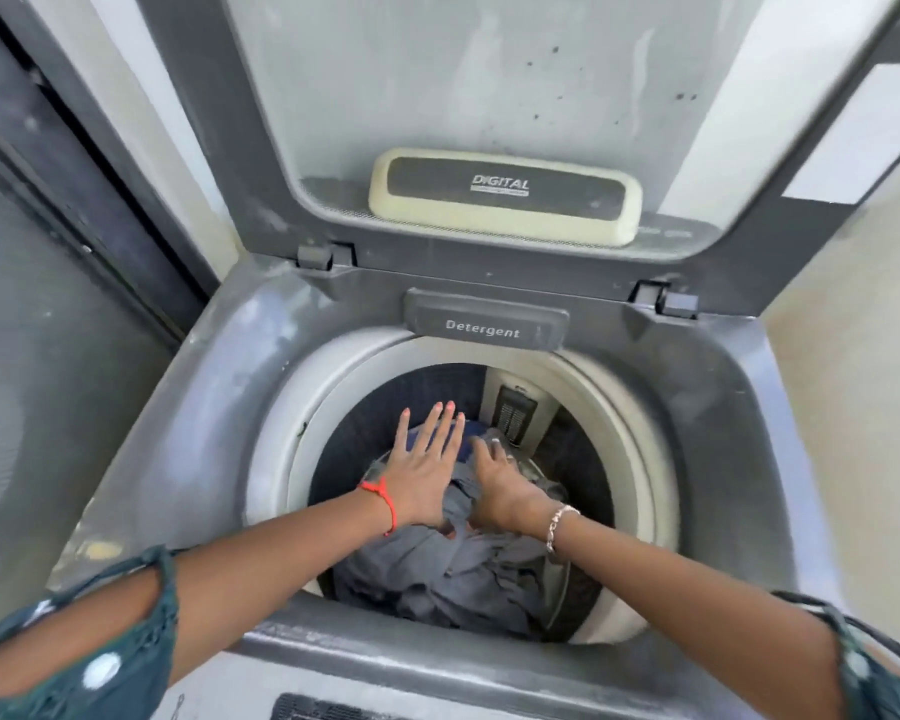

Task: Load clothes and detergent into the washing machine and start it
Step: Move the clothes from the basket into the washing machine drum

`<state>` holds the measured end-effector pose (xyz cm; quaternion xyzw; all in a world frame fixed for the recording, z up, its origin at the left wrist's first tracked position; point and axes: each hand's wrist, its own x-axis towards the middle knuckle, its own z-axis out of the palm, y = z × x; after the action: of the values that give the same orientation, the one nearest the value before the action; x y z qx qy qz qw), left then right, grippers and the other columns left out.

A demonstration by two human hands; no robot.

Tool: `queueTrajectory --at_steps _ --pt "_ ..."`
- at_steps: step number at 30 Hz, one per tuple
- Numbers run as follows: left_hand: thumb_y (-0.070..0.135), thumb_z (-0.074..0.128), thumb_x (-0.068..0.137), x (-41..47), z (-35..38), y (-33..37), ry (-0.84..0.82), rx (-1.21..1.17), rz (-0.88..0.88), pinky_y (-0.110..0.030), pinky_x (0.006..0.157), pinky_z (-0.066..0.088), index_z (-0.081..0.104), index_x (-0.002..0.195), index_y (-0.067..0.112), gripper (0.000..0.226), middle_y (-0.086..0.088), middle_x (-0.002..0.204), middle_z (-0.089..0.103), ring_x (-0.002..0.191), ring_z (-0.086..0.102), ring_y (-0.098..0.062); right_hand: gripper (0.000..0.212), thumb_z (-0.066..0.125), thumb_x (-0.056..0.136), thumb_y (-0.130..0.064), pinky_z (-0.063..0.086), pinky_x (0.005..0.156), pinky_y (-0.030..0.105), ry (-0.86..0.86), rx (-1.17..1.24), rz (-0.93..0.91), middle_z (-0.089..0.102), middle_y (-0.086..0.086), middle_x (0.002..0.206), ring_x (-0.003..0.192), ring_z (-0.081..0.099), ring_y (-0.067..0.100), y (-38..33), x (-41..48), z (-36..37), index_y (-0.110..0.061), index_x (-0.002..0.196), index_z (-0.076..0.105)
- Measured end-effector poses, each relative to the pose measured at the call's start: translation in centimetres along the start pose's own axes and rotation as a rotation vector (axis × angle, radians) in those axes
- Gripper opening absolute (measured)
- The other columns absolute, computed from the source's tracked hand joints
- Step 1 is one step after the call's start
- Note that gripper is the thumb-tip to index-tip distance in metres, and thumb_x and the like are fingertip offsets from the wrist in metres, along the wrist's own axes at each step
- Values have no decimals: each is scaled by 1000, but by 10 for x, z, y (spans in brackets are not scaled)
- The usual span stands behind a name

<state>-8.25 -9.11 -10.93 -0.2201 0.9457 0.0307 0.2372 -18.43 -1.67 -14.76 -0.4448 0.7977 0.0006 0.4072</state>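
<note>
I have both hands down inside the drum [333, 407] of the washing machine [219, 356], working on the clothes [437, 579]. The left hand [422, 459] lies flat and spread, fingers [450, 423] pointing toward twelve o'clock, palm down over the pile and holding nothing. The right hand [494, 480] is curled into the cloth just beside it; I read it as gripping a fold of grey fabric, though its fingertips are buried.

The clothes fill the drum from the centre down to six o'clock, with a blue piece [476, 444] showing near the fingers. The lid [489, 96] stands open at twelve o'clock, and the detergent drawer [484, 322] sits closed on the rim just below the hinges.

My judgement: the step is settling the load. To do it well I would press evenly with the flat hand, use the gripping hand to pull the bunched heap at six o'clock toward the emptier far side, and keep everything loose and below the white ring [640, 439]. The drawer appears untouched, so detergent comes next.
</note>
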Motion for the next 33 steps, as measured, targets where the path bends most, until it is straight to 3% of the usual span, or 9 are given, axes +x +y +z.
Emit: queueTrajectory --at_steps 5,9,11,16,23,25,28,30,33 --pt "33 54 84 -5 -56 51 156 -422 85 -42 115 -9 -21 143 6 100 -9 154 -24 142 -21 -20 55 62 81 -14 40 101 40 260 39 -69 45 18 132 124 45 33 12 -87 -81 -3 128 36" --pt "27 52 89 -19 -105 109 302 -561 303 -32 117 -7 -24 142 10 94 -3 154 -23 141 -19 -10 33 67 78 -1 44 86 18 620 592 -271 66 -2 101 93 60 6 53 -207 -128 -20 104 60" --pt "25 53 90 -26 -131 145 331 -613 422 -28 117 -8 -24 142 13 94 6 151 -25 138 -20 -3 28 65 78 5 49 76 13 834 862 -299 69 0 89 79 65 5 88 -257 -132 -19 93 62" --pt "21 53 89 -21 -161 252 323 -574 610 -22 113 -10 -21 143 12 92 2 154 -20 141 -17 -6 18 62 83 -3 57 75 37 1143 1108 -34 71 10 88 85 70 22 202 -312 -92 -17 94 64" --pt "24 53 87 72 -129 411 -58 -208 583 -41 117 -2 -9 146 2 88 -12 156 -13 144 -11 -22 18 63 82 -2 57 72 38 1094 1257 341 69 14 89 84 67 26 338 -267 11 -16 94 63" --pt "29 57 88 112 -106 443 -185 -46 572 -38 116 13 4 146 -1 84 -16 156 3 144 6 -25 21 64 80 -2 53 75 42 1061 1265 401 67 9 81 82 65 30 368 -241 40 -22 87 61" --pt "33 65 83 173 -56 474 -436 167 507 -30 92 40 41 130 5 60 -15 136 43 122 44 -27 21 65 80 -5 44 64 15 990 1204 462 61 5 78 78 59 23 405 -199 82 -11 99 58" --pt "32 68 81 208 -8 483 -624 235 456 -33 102 38 36 138 5 70 -10 144 38 128 40 -27 37 69 79 -10 41 66 14 926 1156 471 58 7 92 91 58 24 428 -168 112 -7 112 51" --pt "37 72 76 248 89 480 -711 326 426 -39 109 33 23 146 12 89 -7 153 25 136 32 -27 62 69 80 -19 39 90 27 765 1072 453 49 5 120 117 47 20 464 -121 162 -11 132 35"
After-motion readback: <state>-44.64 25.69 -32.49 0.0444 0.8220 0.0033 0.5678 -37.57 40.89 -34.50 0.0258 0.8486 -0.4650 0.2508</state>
